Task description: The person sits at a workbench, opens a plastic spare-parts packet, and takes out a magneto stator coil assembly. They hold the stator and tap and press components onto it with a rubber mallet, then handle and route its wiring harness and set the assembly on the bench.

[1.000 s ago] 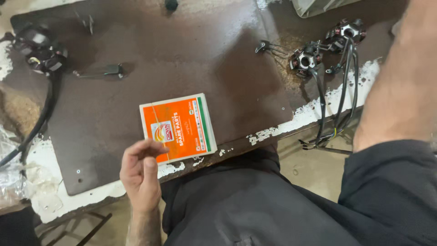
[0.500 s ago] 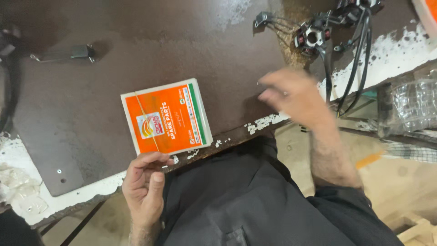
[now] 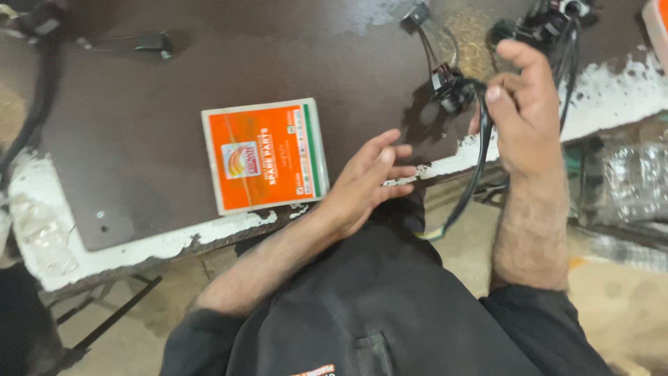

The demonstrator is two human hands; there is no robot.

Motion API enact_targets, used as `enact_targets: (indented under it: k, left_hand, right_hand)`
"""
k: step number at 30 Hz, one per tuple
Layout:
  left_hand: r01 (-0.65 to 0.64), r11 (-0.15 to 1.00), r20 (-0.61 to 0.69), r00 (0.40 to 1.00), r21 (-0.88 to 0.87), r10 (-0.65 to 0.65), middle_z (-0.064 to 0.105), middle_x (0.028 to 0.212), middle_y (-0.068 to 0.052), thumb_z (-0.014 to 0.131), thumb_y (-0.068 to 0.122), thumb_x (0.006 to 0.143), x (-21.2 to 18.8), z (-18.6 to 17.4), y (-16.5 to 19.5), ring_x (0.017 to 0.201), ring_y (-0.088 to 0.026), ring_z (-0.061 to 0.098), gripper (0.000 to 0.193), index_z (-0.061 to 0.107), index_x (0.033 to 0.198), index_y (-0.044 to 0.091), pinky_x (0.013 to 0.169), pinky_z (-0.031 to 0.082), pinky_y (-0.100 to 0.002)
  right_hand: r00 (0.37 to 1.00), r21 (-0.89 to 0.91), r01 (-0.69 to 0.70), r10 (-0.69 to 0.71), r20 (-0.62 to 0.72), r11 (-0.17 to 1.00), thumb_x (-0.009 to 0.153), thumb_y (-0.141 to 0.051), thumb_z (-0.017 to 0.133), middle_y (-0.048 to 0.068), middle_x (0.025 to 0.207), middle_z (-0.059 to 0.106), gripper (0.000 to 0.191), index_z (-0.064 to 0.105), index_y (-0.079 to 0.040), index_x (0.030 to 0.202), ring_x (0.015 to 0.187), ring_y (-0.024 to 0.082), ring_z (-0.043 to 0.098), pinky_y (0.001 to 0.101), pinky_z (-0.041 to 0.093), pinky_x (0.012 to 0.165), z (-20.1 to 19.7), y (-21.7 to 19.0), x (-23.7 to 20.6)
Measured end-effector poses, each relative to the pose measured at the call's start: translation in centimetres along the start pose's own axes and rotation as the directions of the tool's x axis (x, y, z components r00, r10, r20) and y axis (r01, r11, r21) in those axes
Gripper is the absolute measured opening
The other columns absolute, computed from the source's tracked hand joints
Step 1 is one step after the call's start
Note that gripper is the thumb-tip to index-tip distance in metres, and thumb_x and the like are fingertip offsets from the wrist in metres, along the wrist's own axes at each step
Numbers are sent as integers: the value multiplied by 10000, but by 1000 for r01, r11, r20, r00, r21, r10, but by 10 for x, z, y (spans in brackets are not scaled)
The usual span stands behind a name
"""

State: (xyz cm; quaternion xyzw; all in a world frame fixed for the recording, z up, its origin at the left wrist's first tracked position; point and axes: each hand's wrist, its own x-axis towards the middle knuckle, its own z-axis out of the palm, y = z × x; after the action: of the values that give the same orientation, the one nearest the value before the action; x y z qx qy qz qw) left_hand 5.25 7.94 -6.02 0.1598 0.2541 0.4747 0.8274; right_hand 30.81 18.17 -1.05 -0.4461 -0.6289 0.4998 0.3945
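With the right hand (image 3: 529,118) closed on the harness (image 3: 456,90) and the left hand (image 3: 365,184) open beside the box (image 3: 264,157), dangling wires could snag the bench (image 3: 139,139) edge.

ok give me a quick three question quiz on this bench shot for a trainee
1. True or false: the right hand is closed on a black cable bundle.
2. Which sits nearest the left hand?
A. the orange box
B. the small black clip at the far left
C. the clear plastic wrap off the table's right edge
3. Fill in: the orange box lies flat on the dark brown ____.

Key
1. True; the wires hang down from its grip past the table edge.
2. A; the left hand is open, palm up, just right of the box, holding nothing.
3. table
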Motion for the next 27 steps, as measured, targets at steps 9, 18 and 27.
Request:
enact_targets:
  k: [9,18,27]
  left_hand:
    - [-319,895,-73,947,-313,312,563,1414,-188,395,467,1161,-16,14,-23,1256,-307,602,564,436,1485,7,1080,520,-502]
    - [-285,950,33,956,-131,291,530,1497,-174,401,455,1133,-90,29,2,1307,-310,602,595,309,1567,58,1131,505,-485]
    - [-261,961,160,949,-97,274,492,1528,-182,456,496,1116,-107,33,19,1323,-288,610,755,147,1676,95,1157,516,-480]
  right_hand:
    - [928,-275,-29,128,350,961,971,-62,624,113,1200,658,277,555,-28,1238,733,166,697,316,584,643,78,-63,-73]
    - [983,31,173,-170,-62,985,1142,-326,460,148,1208,619,456,438,-10,1470,1013,263,573,390,511,978,104,-61,-17]
    - [839,623,-542,323,439,564,1049,-415,529,171,1142,663,593,529,54,1412,1006,196,689,306,576,907,142,-52,-42]
